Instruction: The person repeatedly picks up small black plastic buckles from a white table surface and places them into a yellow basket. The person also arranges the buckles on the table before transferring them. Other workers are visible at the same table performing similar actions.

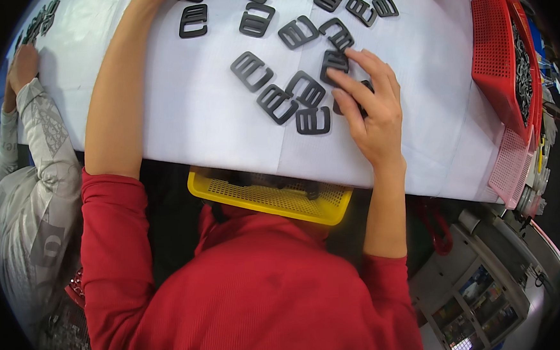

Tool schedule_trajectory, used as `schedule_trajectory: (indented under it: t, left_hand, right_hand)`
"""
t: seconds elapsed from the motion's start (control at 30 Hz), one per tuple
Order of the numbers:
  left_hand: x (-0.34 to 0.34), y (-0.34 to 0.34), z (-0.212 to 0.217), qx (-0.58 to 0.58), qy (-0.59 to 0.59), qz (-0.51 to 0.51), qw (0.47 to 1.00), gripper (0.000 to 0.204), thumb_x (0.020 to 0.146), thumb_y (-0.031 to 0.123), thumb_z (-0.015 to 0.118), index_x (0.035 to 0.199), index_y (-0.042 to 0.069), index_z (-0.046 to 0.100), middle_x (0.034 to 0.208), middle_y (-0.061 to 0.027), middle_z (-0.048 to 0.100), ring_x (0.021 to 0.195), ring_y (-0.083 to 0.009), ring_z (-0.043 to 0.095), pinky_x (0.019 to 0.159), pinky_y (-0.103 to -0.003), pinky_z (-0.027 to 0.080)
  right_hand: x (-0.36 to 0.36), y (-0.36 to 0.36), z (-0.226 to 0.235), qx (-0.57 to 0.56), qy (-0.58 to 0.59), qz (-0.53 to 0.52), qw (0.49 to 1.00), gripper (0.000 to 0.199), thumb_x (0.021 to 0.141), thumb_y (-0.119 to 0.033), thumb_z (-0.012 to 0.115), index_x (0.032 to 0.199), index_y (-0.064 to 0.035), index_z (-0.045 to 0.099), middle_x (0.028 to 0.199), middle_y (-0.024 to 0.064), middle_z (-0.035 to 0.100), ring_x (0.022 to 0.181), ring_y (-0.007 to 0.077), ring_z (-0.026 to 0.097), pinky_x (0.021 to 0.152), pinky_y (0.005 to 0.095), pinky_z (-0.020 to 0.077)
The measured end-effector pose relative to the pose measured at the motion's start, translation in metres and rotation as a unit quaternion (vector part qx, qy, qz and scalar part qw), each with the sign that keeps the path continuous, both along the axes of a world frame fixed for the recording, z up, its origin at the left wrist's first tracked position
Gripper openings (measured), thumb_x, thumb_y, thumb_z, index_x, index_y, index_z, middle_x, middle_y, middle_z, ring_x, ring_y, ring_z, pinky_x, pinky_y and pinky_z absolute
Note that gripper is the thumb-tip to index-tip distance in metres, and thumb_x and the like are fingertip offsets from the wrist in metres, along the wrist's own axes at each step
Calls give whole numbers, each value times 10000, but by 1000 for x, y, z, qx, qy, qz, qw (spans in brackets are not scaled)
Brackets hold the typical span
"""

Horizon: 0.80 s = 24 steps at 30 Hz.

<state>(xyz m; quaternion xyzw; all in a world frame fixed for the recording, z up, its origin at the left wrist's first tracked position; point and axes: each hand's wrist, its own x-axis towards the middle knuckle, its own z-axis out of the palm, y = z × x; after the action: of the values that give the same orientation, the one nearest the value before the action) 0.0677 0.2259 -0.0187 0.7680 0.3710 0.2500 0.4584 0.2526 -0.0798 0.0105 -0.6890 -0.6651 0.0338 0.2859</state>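
My right hand (pixel 372 105) is over the table with its fingers apart. Its fingertips rest on a black plastic strap buckle (pixel 333 61), which lies on the white tabletop (pixel 212 121). Another dark buckle is partly hidden under the fingers and thumb. To the left of this hand lie several like buckles, among them one with three bars (pixel 252 71) and one near the front (pixel 313 121). More lie farther back, such as a buckle (pixel 193 21) near my left forearm (pixel 117 88). That forearm reaches up to the top edge, where my left hand is cut off.
A yellow perforated basket (pixel 268 198) sits below the table's front edge, with dark pieces inside. Red baskets (pixel 494 65) full of dark parts stand at the right, above a pink basket (pixel 509 167). At far left, a co-worker's hand (pixel 24 65) is beside a pile of dark pieces.
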Motion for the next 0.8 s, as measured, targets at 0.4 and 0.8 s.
schedule_trajectory:
  t: [0.4,0.8]
  left_hand:
    - [-31,-24,13,-26,38,-43,998,360,936,326,645,1166,51,675,1017,-71,691,911,-140,620,820,-283,497]
    - [-117,-155,22,130,-57,275,951,225,985,65,525,1122,-59,655,1114,-117,680,1050,-175,631,962,-296,476]
  right_hand:
    - [-3,-42,-9,-47,37,-67,996,440,900,-112,640,1336,-106,576,1358,77,587,1306,311,504,1095,519,350]
    - [-11,-45,-12,-9,110,-56,992,311,888,-105,645,1198,-132,660,1246,90,590,1196,329,542,1102,555,302]
